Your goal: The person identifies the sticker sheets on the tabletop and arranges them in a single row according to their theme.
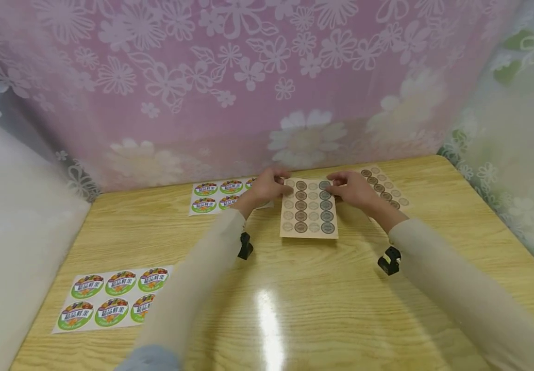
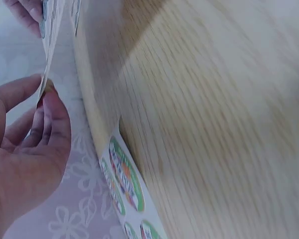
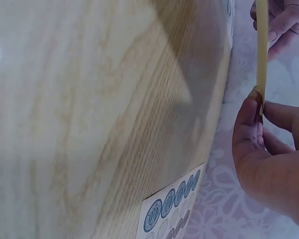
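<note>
A tan sticker sheet with columns of round dark and pale labels is held up above the table, its printed face toward the head camera. My left hand pinches its upper left edge between thumb and fingers. On the opposite edge, my right hand pinches the sheet in the same way. Both wrist views catch the sheet nearly edge-on: thumb and fingertips of the left hand meet on it, as do those of the right hand. The backs of some fingers are hidden behind the paper.
Another round-label sheet lies at the back right, partly behind the right hand. A white sheet of fruit stickers lies behind the left forearm, and a second fruit sticker sheet at the front left. A flowered curtain hangs along the table's back edge.
</note>
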`<state>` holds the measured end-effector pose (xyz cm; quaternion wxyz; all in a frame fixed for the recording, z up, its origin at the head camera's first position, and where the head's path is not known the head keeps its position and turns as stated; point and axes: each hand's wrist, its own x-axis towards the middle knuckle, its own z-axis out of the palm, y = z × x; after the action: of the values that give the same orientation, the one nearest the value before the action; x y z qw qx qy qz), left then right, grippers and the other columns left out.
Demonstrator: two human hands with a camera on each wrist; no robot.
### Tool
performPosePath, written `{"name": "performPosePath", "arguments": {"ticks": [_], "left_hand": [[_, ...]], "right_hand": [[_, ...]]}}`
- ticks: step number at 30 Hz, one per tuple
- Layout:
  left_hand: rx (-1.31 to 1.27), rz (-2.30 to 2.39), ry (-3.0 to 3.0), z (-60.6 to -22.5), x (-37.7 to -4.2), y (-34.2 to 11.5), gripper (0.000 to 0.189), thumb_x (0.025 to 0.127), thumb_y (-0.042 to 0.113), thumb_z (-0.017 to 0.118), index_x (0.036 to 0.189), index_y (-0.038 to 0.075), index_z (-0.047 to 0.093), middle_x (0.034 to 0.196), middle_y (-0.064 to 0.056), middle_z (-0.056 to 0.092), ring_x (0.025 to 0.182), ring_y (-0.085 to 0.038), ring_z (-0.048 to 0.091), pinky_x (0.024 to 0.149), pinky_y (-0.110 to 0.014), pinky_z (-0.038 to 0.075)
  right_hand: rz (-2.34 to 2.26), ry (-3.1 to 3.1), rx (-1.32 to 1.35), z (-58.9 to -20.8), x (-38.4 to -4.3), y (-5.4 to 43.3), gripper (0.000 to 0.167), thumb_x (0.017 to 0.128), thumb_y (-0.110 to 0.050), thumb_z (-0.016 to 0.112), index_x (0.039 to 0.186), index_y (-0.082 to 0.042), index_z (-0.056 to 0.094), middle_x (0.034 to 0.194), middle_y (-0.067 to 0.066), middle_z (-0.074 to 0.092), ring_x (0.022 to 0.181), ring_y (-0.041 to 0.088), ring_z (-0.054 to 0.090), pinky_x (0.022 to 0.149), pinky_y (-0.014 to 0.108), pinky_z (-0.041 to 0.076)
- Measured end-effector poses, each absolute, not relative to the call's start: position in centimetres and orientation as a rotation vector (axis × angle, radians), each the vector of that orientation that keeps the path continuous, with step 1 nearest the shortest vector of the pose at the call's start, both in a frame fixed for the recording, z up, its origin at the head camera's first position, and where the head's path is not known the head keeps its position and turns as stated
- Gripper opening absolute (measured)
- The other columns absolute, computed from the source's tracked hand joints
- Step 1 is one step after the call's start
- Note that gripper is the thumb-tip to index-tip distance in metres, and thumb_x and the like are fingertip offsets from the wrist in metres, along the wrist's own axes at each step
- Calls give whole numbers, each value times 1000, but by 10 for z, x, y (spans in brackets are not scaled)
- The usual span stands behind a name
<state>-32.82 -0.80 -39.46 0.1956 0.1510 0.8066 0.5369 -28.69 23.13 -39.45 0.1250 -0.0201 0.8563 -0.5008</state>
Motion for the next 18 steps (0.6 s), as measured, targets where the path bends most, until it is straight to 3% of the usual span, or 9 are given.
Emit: {"name": "performPosePath", "arguments": {"ticks": [6,18], "left_hand": [[439,1484,2193,-393,-313,-35,41,88,3,69,127,-1,58,81,-6,52,82,-34,60,83,-48,50],[421,1482,2150,-397,-276,-96,40,87,6,70,125,1,59,90,-11,59,83,-23,65,82,-45,52]], "right_hand": [[-1562,2365,-88,-392,-269,220,48,97,-10,57,141,4,42,113,17,44,93,23,62,87,44,50],[-1696,2185,-143,-397,-240,180,49,93,-12,64,136,3,47,117,18,49,89,18,63,84,41,51]]}}
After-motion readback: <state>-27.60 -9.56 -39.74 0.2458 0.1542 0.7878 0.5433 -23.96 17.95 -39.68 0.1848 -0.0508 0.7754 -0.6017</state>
